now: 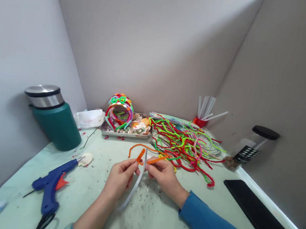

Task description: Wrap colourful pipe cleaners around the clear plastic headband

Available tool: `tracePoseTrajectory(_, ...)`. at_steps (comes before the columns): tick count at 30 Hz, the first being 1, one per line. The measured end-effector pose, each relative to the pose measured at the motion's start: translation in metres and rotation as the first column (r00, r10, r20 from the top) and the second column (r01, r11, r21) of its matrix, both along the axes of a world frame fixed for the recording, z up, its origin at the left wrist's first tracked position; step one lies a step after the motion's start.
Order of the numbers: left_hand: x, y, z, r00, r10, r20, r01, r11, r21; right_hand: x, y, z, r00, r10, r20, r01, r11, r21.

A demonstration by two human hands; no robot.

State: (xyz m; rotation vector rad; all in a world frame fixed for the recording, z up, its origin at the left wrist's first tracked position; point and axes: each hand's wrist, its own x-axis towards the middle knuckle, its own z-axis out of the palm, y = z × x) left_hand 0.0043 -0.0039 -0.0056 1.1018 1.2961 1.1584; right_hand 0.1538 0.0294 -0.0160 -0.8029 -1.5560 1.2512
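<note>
An orange pipe cleaner (158,160) is pinched between both my hands, bent around a thin white curved band (134,190). My left hand (122,176) is closed, thumb and fingertips on the bent part of the pipe cleaner at the left of the band. From the other side, my right hand (167,178) grips the piece that runs up to the right. Whether the fingers also press on the band is hard to see. Just beyond, another orange length (134,146) curves over the table, partly hidden behind the held one.
Left are a blue glue gun (53,184), its tip by a pale round piece (86,159), and a teal bottle (57,124). Behind stand a metal tray (125,135) with decorated headbands (119,111) and a pipe cleaner heap (186,142). Right are a jar (247,152) and black slab (263,221).
</note>
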Motion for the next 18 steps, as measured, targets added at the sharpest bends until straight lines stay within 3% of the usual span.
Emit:
tracePoseTrajectory(5,0.001,0.000,-0.003,0.972,0.120,-0.203,-0.082,0.979,0.188,-0.004,-0.005,-0.004,0.998,-0.031,0.049,0.029,0.999,0.026)
tracePoseTrajectory(9,0.002,-0.001,-0.004,0.939,0.162,-0.304,-0.057,0.944,0.325,-0.007,-0.011,-0.005,0.996,-0.080,0.031,0.076,0.989,0.130)
tracePoseTrajectory(14,0.003,-0.004,-0.004,0.872,0.177,-0.457,0.003,0.931,0.365,-0.009,-0.015,-0.005,0.988,-0.142,0.066,0.119,0.954,0.277)
tracePoseTrajectory(18,0.004,-0.005,-0.002,0.857,0.170,-0.487,0.019,0.933,0.360,-0.007,-0.015,-0.003,0.987,-0.115,0.110,0.065,0.924,0.376)
